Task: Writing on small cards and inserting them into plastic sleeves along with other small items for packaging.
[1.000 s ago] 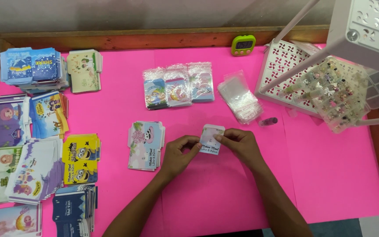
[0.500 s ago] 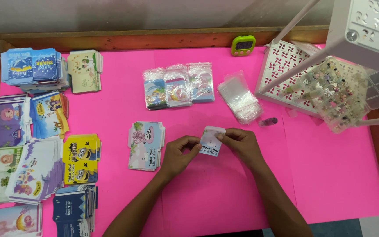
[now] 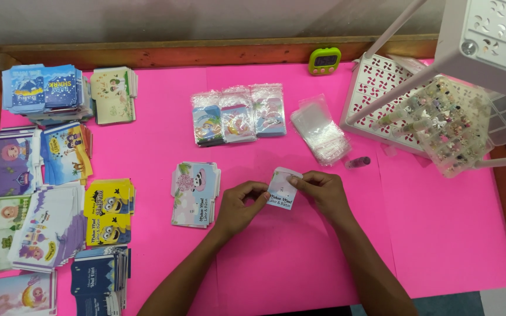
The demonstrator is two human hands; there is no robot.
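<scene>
While both hands pinch one small printed card (image 3: 282, 190) above mid-table, step in hand looks like readying that card for bagging. From left: stacks of printed cards (image 3: 48, 193) in blue, purple, yellow and green along the left edge of the pink table (image 3: 440, 234), well apart from the work. Then a short stack of pink-and-blue panda cards (image 3: 195, 194) just beside the left hand (image 3: 238, 208), fingers (image 3: 260, 196) clamped on the card's lower left edge. Right hand (image 3: 320, 190) fingers clamped on its upper right corner; card held tilted, off the table surface as far as can be told. Behind: three bagged cards (image 3: 238, 114) in a row, then a loose pile of clear sleeves (image 3: 320, 129) near the right hand. Next move likely calls for freeing one hand to take a sleeve. Small purple tube (image 3: 358, 162), white perforated tray (image 3: 376, 88) and green timer (image 3: 325, 60) further right; nothing blocking the reach.
</scene>
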